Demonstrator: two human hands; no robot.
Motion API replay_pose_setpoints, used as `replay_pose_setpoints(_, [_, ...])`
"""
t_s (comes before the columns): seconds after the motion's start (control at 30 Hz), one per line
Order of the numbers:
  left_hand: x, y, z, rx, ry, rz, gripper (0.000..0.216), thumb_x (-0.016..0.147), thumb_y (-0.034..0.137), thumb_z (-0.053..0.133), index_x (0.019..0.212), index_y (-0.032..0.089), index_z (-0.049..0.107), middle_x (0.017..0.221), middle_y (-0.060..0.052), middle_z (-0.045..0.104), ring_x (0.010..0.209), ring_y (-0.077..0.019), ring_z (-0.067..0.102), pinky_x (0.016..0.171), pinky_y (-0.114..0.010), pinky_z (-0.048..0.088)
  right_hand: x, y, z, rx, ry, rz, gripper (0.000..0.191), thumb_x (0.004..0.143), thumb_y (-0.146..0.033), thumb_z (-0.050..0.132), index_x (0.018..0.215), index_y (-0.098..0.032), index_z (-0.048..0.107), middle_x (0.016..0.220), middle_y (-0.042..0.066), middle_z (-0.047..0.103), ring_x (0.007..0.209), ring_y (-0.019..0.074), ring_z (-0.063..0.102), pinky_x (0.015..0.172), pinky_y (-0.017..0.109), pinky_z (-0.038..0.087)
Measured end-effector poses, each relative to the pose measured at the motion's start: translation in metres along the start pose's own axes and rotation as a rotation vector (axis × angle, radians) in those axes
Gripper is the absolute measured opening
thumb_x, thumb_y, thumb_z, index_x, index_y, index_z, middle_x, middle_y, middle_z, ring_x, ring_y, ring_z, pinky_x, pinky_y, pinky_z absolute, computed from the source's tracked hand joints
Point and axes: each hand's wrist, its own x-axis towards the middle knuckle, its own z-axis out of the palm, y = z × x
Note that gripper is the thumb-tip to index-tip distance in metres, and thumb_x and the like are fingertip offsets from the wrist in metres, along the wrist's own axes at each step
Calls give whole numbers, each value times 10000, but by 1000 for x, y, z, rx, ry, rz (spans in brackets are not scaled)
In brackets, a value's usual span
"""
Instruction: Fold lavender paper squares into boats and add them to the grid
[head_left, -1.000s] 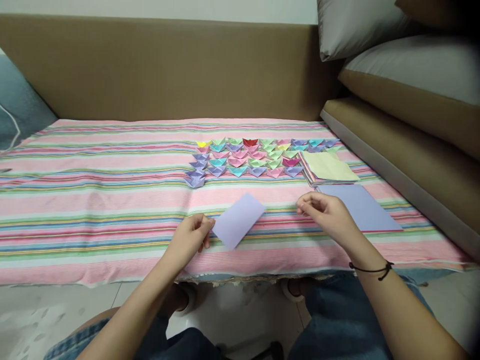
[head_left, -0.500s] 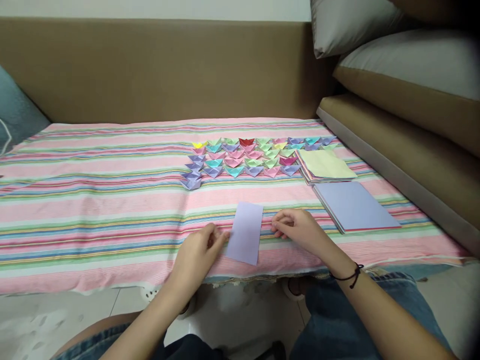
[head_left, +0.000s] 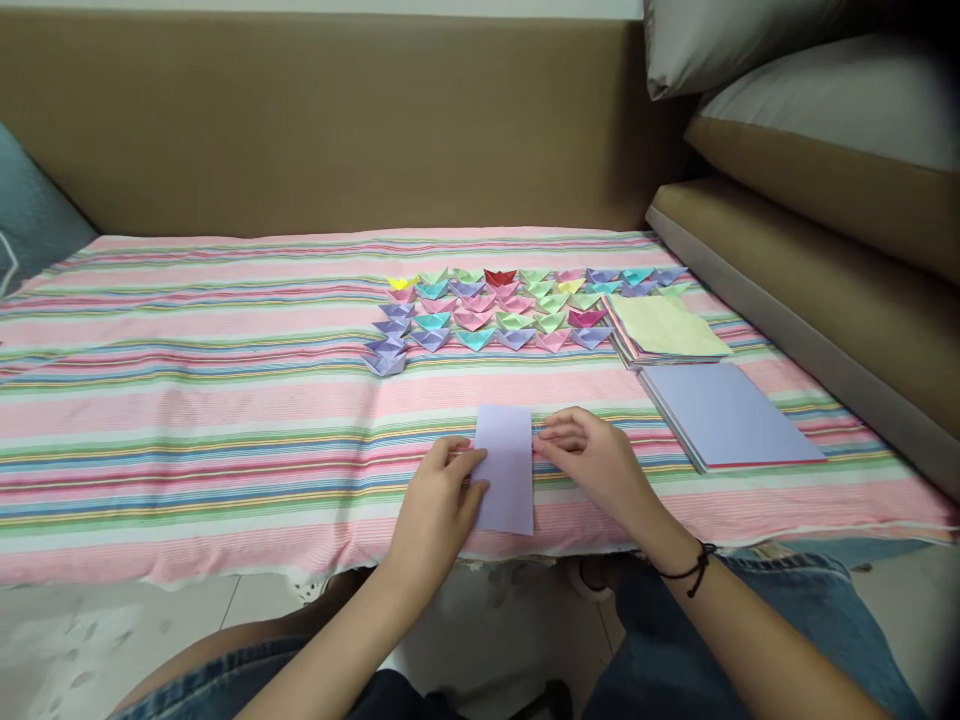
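A purple rectangle of origami paper (head_left: 506, 485) lies upright on the striped cloth in front of me. At its left edge is my left hand (head_left: 442, 500), with thumb and forefinger resting on the sheet and closed against its side. The fingers of my right hand (head_left: 589, 455) are curled, and its thumb and fingertips pinch at the paper's right edge. Beyond the sheet, folded paper boats (head_left: 474, 318) of several colours stand in rows. The lowest purple boat (head_left: 385, 362) is at the left front of the rows.
On the right lie a stack of paper topped with pale yellow (head_left: 667, 328) and another topped with purple (head_left: 739, 415). The striped cloth (head_left: 187, 420) covers the seat. Cushions (head_left: 810, 240) are piled at the right, and a brown backrest (head_left: 337, 130) closes off the back.
My left hand has moved right onto the paper, and my right hand has come up to its right edge. The sheet has turned from a slant to nearly straight. The view has shifted slightly.
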Motion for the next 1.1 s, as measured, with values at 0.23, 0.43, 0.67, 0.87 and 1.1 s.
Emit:
replay_pose_setpoints(0.23, [8,-1,6,-208,3,-141,324,696,63,595,966,229,665,1107,-78,517,1020,-222,524,744,-318,508,-2,2,12,151,-57,-42,373,635,-201,698,970,-213,535,954,60,631,857,204,649,724,336,556])
replay_pose_setpoints(0.43, [11,0,0,-578,56,-257,147,687,175,651,831,188,674,954,-37,528,645,-91,508,581,-239,456,-4,-9,11,423,-42,70,596,572,-259,759,1097,-228,477,1170,89,527,773,159,649,680,310,562])
replay_pose_setpoints(0.67, [13,7,-12,-752,42,-357,223,658,272,715,856,169,708,773,-24,672,644,-126,598,589,-231,480,-9,-12,9,437,-282,87,225,681,-380,709,755,-176,649,765,49,699,732,194,660,661,308,540])
replay_pose_setpoints(0.87, [11,11,-23,-706,31,-334,170,660,253,712,808,171,717,798,-45,735,757,-197,678,689,-277,539,-12,-15,5,407,-262,102,199,668,-371,721,673,-179,667,653,23,683,606,167,633,526,266,517])
replay_pose_setpoints(1.1, [12,10,-37,-573,-43,-82,231,833,236,505,903,217,724,993,-57,698,843,-177,657,678,-265,556,-10,-19,0,477,-199,124,214,652,-369,735,657,-172,649,617,7,651,568,141,600,497,241,488])
